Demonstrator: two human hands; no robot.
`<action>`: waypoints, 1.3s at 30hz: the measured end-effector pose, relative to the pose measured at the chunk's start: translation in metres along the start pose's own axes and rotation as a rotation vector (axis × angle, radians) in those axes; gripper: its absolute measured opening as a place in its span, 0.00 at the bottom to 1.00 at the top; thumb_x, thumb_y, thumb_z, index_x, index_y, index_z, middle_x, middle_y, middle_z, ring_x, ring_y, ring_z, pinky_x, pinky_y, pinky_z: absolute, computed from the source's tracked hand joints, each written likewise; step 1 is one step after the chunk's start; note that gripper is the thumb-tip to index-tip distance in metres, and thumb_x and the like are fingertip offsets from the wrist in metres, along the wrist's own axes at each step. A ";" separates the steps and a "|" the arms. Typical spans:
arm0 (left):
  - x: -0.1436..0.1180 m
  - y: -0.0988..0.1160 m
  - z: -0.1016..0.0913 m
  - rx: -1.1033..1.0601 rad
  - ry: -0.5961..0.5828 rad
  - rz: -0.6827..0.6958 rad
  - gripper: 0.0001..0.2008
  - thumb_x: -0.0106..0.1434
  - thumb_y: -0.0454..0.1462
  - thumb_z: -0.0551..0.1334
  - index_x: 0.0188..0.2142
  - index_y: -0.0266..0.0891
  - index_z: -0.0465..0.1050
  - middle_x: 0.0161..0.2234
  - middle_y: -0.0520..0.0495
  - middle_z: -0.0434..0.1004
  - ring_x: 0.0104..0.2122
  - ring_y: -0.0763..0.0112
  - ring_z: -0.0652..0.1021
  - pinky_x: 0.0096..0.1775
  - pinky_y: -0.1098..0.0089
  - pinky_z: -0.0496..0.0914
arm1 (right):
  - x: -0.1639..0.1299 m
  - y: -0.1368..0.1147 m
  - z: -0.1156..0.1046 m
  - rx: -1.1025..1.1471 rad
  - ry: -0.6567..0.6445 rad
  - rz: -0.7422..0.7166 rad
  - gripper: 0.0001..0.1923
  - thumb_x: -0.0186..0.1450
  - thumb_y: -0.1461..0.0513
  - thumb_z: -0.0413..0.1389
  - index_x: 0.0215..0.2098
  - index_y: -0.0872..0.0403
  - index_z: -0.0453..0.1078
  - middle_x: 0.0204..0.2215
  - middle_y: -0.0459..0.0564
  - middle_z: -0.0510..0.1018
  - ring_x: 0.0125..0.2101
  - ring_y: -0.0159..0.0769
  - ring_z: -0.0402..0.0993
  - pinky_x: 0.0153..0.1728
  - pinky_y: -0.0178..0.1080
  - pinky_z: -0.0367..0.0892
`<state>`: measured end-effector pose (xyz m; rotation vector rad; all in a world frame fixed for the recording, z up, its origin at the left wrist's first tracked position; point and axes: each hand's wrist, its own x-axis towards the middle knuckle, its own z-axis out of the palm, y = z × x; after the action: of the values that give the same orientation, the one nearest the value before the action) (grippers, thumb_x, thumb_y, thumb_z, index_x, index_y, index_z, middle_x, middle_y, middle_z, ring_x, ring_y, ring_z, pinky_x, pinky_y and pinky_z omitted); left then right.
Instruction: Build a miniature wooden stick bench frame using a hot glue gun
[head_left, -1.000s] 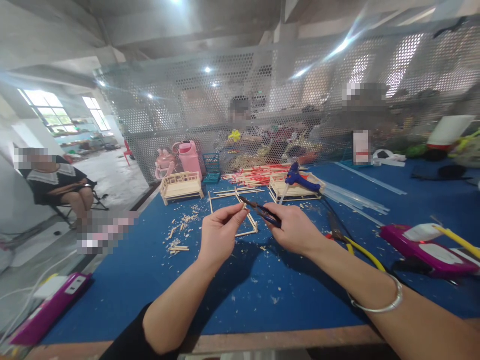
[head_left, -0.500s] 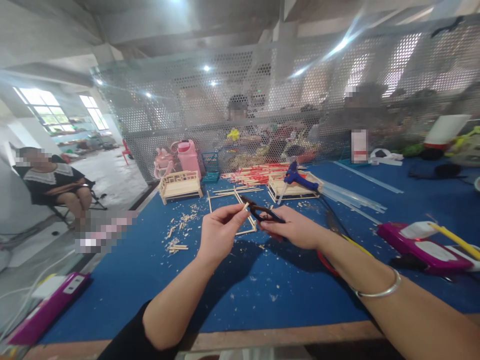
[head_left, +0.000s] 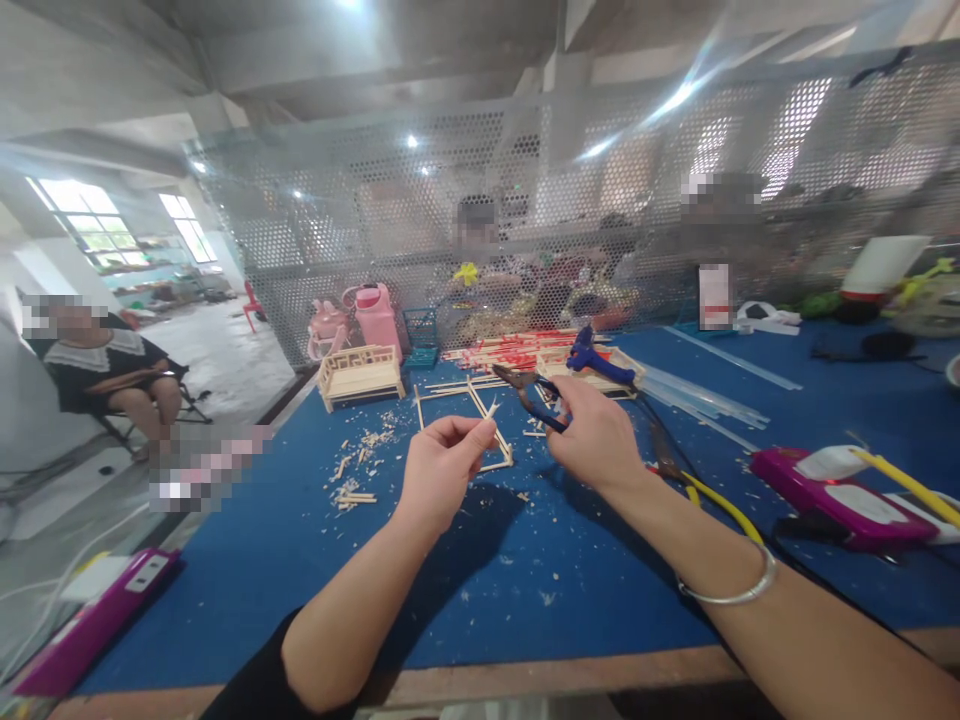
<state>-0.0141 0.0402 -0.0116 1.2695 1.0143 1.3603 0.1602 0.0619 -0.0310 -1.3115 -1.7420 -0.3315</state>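
Pinched between the thumb and fingers of my left hand (head_left: 448,465) is a short wooden stick (head_left: 492,409), its upper end pale and splintered. My right hand (head_left: 596,430) is wrapped round the dark handles of a pair of pliers (head_left: 525,388), whose jaws point left, apart from the stick. Behind my left hand a flat frame of thin sticks (head_left: 491,412) lies on the blue table (head_left: 480,610), partly hidden by that hand. Wood chips and short stick offcuts (head_left: 356,497) are scattered to its left.
At the back stand a small wooden bench (head_left: 361,375) and a blue glue gun (head_left: 600,360) resting over another wooden piece. Red-tipped sticks (head_left: 517,348) are heaped there. Yellow-handled pliers (head_left: 720,505) lie under my right forearm. Purple power strips (head_left: 840,495) sit at both sides. A person sits at far left.
The pliers in my right hand have moved away from the stick, up and slightly right. My left hand still pinches the stick in nearly the same place.
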 end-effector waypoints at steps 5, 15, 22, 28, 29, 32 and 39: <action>0.002 0.000 0.000 -0.011 0.004 0.004 0.19 0.41 0.49 0.70 0.21 0.36 0.71 0.18 0.52 0.73 0.13 0.84 0.61 0.16 0.77 0.54 | 0.005 0.008 0.001 -0.074 -0.097 0.037 0.26 0.50 0.66 0.50 0.49 0.58 0.65 0.41 0.60 0.76 0.41 0.49 0.70 0.40 0.46 0.65; 0.008 -0.005 -0.004 -0.017 0.047 -0.004 0.19 0.42 0.49 0.70 0.22 0.36 0.71 0.18 0.53 0.72 0.13 0.84 0.62 0.16 0.78 0.53 | 0.014 0.014 -0.012 -0.306 -0.523 0.126 0.44 0.52 0.70 0.50 0.66 0.59 0.44 0.54 0.65 0.66 0.56 0.55 0.59 0.55 0.63 0.44; 0.009 -0.004 -0.004 0.023 0.059 -0.004 0.20 0.46 0.51 0.66 0.26 0.36 0.73 0.15 0.57 0.66 0.13 0.83 0.58 0.17 0.77 0.50 | 0.021 0.042 -0.042 -0.301 -0.987 0.303 0.43 0.53 0.62 0.57 0.65 0.52 0.50 0.61 0.59 0.61 0.60 0.56 0.54 0.58 0.62 0.43; 0.006 -0.005 -0.005 0.448 -0.028 0.145 0.09 0.52 0.40 0.62 0.30 0.38 0.78 0.23 0.51 0.72 0.20 0.76 0.66 0.24 0.74 0.59 | 0.021 0.054 -0.038 -0.163 -0.714 0.196 0.34 0.53 0.47 0.59 0.56 0.50 0.66 0.57 0.58 0.67 0.57 0.58 0.60 0.55 0.61 0.53; 0.005 -0.006 -0.005 0.540 -0.067 0.214 0.08 0.53 0.38 0.61 0.31 0.39 0.79 0.24 0.51 0.73 0.22 0.74 0.68 0.26 0.73 0.62 | 0.021 0.049 -0.036 -0.074 -0.602 0.147 0.29 0.57 0.48 0.57 0.53 0.51 0.68 0.54 0.57 0.71 0.54 0.54 0.65 0.53 0.57 0.58; 0.005 -0.008 -0.007 0.713 -0.195 0.365 0.12 0.56 0.36 0.61 0.39 0.42 0.78 0.27 0.50 0.74 0.25 0.72 0.71 0.31 0.71 0.66 | 0.018 0.029 -0.027 0.238 -0.445 -0.044 0.18 0.63 0.55 0.51 0.48 0.53 0.72 0.41 0.53 0.80 0.41 0.41 0.75 0.43 0.44 0.68; 0.008 -0.007 -0.012 0.737 -0.292 0.390 0.19 0.55 0.36 0.64 0.47 0.42 0.73 0.28 0.51 0.79 0.25 0.72 0.74 0.33 0.71 0.69 | 0.002 -0.004 -0.009 0.390 -0.524 -0.304 0.09 0.63 0.63 0.53 0.35 0.52 0.77 0.32 0.48 0.82 0.31 0.33 0.77 0.34 0.34 0.67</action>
<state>-0.0254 0.0496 -0.0180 2.2376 1.1388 1.0450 0.1614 0.0554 -0.0231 -0.8923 -2.3093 0.2038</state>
